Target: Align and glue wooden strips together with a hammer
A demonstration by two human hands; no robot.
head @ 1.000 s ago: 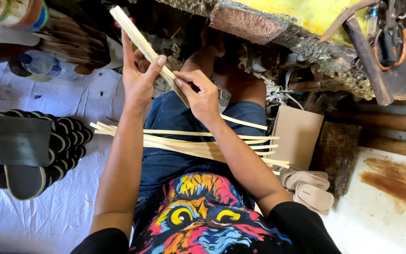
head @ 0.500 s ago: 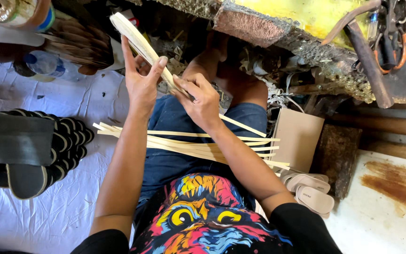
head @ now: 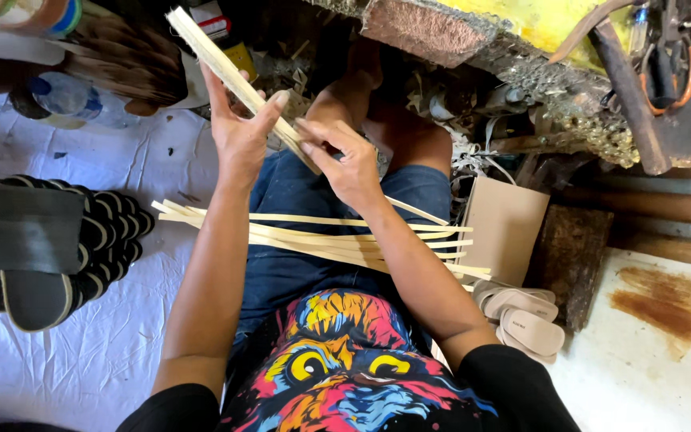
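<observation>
A: Nearest in, the bundle of pale strips (head: 321, 236) lies crosswise over the lap, on the blue jeans (head: 313, 272). Thin, flat, split cane or bamboo by the look. Ends fan out loose on both sides.

B: And the piece in hand?

A: Beyond that bundle, raised above the knees: one long strip (head: 233, 76), slanting up and away to the left. Its lower end sits between the two hands.

B: Left hand?

A: Left hand (head: 237, 140) wraps the strip mid-length, thumb over the front, fingers (head: 217, 88) spread along its back. A loose clasp, not clenched.

B: Right?

A: Right hand (head: 349, 164) pinches the lower end, forefinger and thumb closed on it, other fingers curled. Whether a second sliver is being peeled there, I cannot tell.

B: How would it handle?

A: My judgement: light, springy, stiff along its length but bends flat-wise. Edges likely sharp and splintery; may crack if kinked. Best held on the flat faces, near the end being worked, with the other hand steadying farther up.

B: Around the bundle?

A: Left of it, stacked dark shoe soles (head: 81, 240) on white cloth (head: 81, 360). Right of it, a cardboard piece (head: 505, 228) and pale insoles (head: 525, 316). Farther off, a rough yellow-topped surface (head: 473, 40) with tools.
</observation>
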